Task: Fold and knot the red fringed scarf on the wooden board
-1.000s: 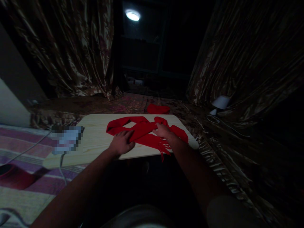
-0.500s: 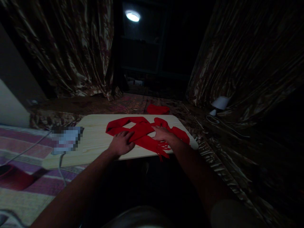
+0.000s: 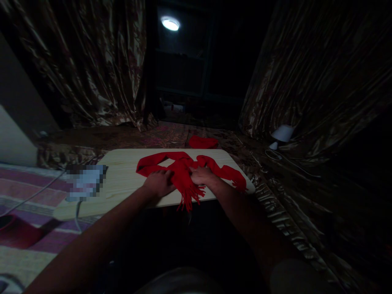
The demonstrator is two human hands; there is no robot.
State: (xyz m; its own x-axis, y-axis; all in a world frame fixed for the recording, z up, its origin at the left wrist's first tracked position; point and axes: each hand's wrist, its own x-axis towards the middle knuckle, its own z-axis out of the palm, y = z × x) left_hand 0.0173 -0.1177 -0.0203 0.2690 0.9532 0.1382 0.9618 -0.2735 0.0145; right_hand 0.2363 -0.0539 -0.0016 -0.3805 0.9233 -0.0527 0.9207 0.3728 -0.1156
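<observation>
A red scarf [image 3: 180,169] with fringed ends lies looped and crossed over itself on a pale wooden table [image 3: 119,175]. My left hand [image 3: 158,182] is closed on the scarf's near left edge, its fingertips partly lost in the cloth. On the other side of the crossing, my right hand [image 3: 200,175] grips the scarf with bent fingers. Between the two hands one fringed end hangs towards me over the table's front edge. The other fringed end rests near the table's right corner.
Behind the table lies another red cloth item [image 3: 203,142]. A blurred-out flat object [image 3: 85,182] with a cable is at the table's left. A small white lamp [image 3: 282,134] stands far right. Patterned curtains [image 3: 116,73] flank a dark window. A striped cover [image 3: 27,192] spreads at left.
The near fringed end has swung left and now hangs between my hands. My right hand has moved slightly left and nearer; my left hand has shifted a little to the right.
</observation>
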